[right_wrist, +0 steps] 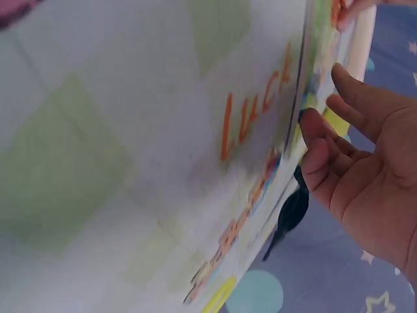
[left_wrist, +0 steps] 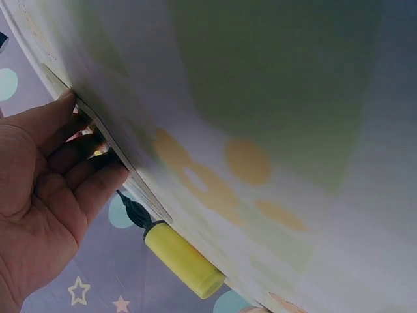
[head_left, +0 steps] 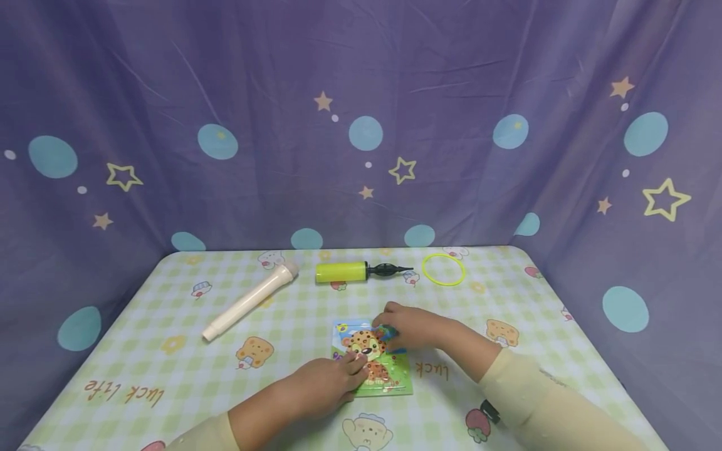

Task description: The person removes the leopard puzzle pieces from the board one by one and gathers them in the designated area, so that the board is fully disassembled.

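left hand (head_left: 324, 387): fingers slightly spread on flat, colourful leopard-picture board (head_left: 397, 382) | right hand (head_left: 414, 327): fingers bent over it, grip: can't tell | step: likely adjusting picture | next: needs board steady

"What is filling the background?"

"A purple fabric curtain (head_left: 271, 75) is hanging behind and along both sides of the table, its folds running downward. Pale teal ovals (head_left: 365, 133), solid peach stars (head_left: 323, 101), yellow outlined stars (head_left: 669, 182) and small white dots (head_left: 335, 118) are decorating it."

"And the furniture?"

"A round-cornered, green-and-white checked tabletop (head_left: 316, 307) is standing before the curtain, displaying cartoon prints and orange lettering (head_left: 143, 394) reading 'luck life' upside down."

"The light?"

"Soft light is falling across the tabletop; the curtain is looking darker."
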A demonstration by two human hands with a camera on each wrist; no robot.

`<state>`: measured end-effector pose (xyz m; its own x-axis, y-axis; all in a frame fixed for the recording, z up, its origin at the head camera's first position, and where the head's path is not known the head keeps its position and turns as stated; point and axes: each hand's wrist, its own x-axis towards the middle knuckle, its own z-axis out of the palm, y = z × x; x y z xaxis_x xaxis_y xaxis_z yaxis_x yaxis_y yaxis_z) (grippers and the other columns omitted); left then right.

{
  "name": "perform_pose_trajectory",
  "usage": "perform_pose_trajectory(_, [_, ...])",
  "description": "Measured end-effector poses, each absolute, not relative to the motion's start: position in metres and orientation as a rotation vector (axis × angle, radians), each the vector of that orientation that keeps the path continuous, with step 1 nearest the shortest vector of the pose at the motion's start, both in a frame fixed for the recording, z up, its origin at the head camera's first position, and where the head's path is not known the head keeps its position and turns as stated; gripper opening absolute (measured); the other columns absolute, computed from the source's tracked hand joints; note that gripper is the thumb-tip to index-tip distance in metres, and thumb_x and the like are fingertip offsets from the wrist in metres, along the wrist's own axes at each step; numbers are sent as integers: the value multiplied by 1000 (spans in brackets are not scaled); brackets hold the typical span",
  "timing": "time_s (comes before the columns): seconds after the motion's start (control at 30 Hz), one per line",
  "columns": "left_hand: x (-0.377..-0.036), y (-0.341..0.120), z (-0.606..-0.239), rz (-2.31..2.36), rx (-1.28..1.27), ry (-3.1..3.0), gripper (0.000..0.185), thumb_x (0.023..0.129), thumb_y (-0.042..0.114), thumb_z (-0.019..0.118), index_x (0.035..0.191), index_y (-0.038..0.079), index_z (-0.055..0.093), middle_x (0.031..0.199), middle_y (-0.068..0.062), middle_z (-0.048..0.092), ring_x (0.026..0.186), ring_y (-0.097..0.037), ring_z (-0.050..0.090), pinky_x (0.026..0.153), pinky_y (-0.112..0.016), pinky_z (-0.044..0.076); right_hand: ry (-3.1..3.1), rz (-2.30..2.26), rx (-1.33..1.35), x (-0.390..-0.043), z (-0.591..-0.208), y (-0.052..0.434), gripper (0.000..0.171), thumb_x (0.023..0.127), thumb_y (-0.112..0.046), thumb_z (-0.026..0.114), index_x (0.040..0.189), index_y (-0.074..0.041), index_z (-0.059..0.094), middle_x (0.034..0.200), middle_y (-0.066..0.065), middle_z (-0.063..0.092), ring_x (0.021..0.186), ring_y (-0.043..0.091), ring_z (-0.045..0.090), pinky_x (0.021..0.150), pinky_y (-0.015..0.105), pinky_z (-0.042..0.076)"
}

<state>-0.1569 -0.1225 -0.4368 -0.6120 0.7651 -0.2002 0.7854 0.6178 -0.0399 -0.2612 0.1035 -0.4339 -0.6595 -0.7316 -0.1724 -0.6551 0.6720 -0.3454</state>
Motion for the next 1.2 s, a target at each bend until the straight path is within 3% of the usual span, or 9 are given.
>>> perform_pose_trajectory(0.13, [-157, -123, -437, -195, 1303, 2682, 49, 94, 36, 51, 140, 19, 43, 145, -3, 38, 130, -22, 38, 89, -29, 48, 2580, -319, -1114, -258, -437, 97, 31, 81, -30, 72, 110, -29, 61, 102, -9, 45, 82, 4, 51, 78, 26, 48])
perform_pose_trajectory(0.43, [-157, -122, -437, -211, 1281, 2682, 49, 94, 36, 51, 140, 19, 44, 145, -3, 37, 130, -21, 38, 89, -29, 48, 2612, -336, -1040, -254, -439, 91, 27, 80, -27, 72, 104, -25, 60, 98, -11, 45, 81, 4, 51, 76, 25, 48])
perform_pose_trajectory(0.73, [-158, -122, -437, -198, 1272, 2676, 49, 94, 36, 52, 139, 20, 44, 145, -2, 37, 130, -21, 39, 87, -28, 49, 2641, -314, -1073, -246, -444, 91, 14, 88, -24, 64, 96, -28, 53, 99, -7, 35, 62, 8, 48, 54, 21, 43])
perform_pose_trajectory(0.97, [-157, -122, -436, -200, 1279, 2678, 49, 94, 36, 52, 139, 19, 44, 144, -2, 38, 129, -21, 39, 87, -28, 49, 2674, -271, -1085, -246, -442, 93, 16, 88, -30, 63, 101, -32, 56, 100, -8, 40, 64, 7, 48, 57, 22, 43])
perform_pose_trajectory(1.2, [-156, -121, -436, -204, 1291, 2678, 50, 93, 35, 53, 139, 18, 44, 144, -3, 38, 129, -21, 39, 87, -27, 49, 2691, -296, -1041, -248, -444, 92, 36, 85, -35, 64, 119, -28, 53, 103, -9, 39, 67, 5, 49, 59, 22, 44])
